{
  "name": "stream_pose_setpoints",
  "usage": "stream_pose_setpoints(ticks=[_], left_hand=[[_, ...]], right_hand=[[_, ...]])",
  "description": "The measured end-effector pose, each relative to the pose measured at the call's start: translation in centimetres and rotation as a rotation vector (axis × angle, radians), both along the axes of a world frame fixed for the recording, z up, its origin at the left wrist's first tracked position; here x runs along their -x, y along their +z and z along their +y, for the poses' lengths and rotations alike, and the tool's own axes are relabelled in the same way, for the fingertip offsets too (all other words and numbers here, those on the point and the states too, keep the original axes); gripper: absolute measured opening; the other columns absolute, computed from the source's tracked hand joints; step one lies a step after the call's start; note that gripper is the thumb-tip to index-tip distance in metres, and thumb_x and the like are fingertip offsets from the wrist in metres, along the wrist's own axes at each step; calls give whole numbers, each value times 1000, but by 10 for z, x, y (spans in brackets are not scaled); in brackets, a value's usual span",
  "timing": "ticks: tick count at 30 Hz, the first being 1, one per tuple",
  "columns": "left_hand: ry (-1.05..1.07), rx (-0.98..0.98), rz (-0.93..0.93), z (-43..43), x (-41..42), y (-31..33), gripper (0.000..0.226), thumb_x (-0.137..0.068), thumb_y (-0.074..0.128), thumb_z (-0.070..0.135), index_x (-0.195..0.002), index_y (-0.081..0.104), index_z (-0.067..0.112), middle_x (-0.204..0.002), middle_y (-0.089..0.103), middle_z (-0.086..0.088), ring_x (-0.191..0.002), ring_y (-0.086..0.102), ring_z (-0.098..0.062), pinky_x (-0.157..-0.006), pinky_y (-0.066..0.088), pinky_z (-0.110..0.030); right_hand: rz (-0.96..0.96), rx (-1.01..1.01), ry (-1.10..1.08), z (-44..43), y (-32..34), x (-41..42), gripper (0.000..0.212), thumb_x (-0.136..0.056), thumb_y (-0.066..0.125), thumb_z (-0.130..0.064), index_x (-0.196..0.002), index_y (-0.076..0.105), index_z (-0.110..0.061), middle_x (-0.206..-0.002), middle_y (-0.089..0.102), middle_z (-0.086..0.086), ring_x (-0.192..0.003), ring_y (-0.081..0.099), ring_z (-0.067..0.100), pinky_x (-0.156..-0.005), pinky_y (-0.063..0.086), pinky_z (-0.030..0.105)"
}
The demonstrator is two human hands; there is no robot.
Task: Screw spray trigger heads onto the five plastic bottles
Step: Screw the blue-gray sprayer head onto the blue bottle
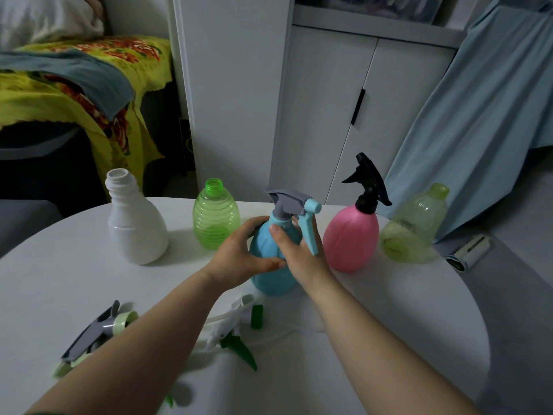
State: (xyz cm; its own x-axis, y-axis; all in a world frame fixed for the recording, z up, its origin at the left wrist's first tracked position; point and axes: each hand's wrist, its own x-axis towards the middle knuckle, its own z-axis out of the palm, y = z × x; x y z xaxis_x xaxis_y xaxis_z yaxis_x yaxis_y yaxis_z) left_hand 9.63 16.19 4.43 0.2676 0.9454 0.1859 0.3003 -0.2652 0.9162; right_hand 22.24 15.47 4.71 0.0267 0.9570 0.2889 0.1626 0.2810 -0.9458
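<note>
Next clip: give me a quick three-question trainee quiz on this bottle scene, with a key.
1. True or false: the pink bottle already carries a black trigger head.
2. Which bottle do both hands grip? A white bottle B blue bottle C green bottle
3. How many bottles on the table have open necks?

Key: 1 true. 2 B: left hand and right hand wrap it. 3 three: white, green, and the pale yellow-green bottle.
</note>
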Motion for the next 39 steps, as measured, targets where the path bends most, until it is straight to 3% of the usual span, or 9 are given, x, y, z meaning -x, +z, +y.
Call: stream_pose_setpoints(ticks=[8, 13, 15, 20, 23, 30, 33, 37, 39], left_hand=[[-2, 43, 7, 0, 1, 1, 74, -60, 78, 7, -124, 41, 16, -112, 50, 3, -108, 45, -10, -84, 35, -14], [-6, 23, 10, 0, 1, 3, 69, -59, 78, 4, -119, 45, 13, -109, 54, -1, -105, 48, -14, -76, 36, 3], [-6, 29, 5, -1, 1, 4, 70, -59, 78, 4, -120, 45, 13, -111, 54, -2, -107, 49, -15, -84, 38, -8], [-5, 56, -6, -3, 1, 6, 67, -60, 77, 4, -119, 45, 13, -113, 56, -7, -109, 51, -21, -95, 41, -32], [-9, 93, -32, -3, 2, 7, 64, -62, 76, 3, -118, 47, 13, -115, 59, -10, -108, 53, -23, -97, 43, -39], [-14, 83, -37, 0, 2, 3, 66, -61, 77, 5, -119, 47, 15, -112, 58, -2, -104, 52, -14, -88, 40, -27], [-14, 72, -52, 1, 1, 1, 64, -60, 78, 3, -116, 49, 18, -112, 59, -1, -104, 54, -10, -89, 43, -22], [22, 40, -32, 1, -2, -3, 70, -59, 78, 4, -116, 44, 26, -101, 51, 16, -94, 49, 6, -65, 34, 8], [42, 30, -9, 1, -2, -4, 75, -60, 78, 6, -124, 41, 19, -105, 47, 10, -99, 46, -5, -63, 32, 10]], right_hand=[[-17, -76, 3, 3, 7, -5, 28, -73, 67, -16, -77, 50, -38, -84, 56, -18, -89, 56, 5, -81, 46, 17], [-37, 14, 23, 6, 5, -1, 41, -76, 62, -2, -103, 43, -27, -106, 49, -10, -101, 48, 9, -73, 39, -1], [-55, 42, 83, 5, 8, -8, 46, -80, 56, -7, -119, 44, -27, -117, 48, -11, -109, 44, 5, -77, 37, -2], [-37, 30, 127, 8, 22, -19, 34, -77, 62, -5, -75, 57, -39, -86, 58, -25, -83, 55, -15, -70, 37, -4], [-116, 28, 37, 11, 23, -16, 29, -71, 69, -10, -70, 52, -34, -83, 57, -17, -88, 54, 3, -79, 40, 11], [-161, 163, 296, 15, 39, -21, 29, -78, 60, -3, -93, 55, -27, -103, 59, -4, -104, 52, 10, -100, 40, 32], [-149, 129, 227, 15, 38, -20, 29, -75, 64, -4, -87, 57, -30, -99, 61, -6, -99, 55, 8, -93, 43, 26], [-140, 61, 101, 8, 32, -14, 29, -72, 67, -7, -83, 59, -32, -91, 62, -11, -83, 58, -14, -74, 43, 3], [-158, 36, 15, 5, 29, -10, 23, -71, 68, -9, -86, 64, -25, -90, 63, -7, -95, 61, 2, -84, 48, 17]])
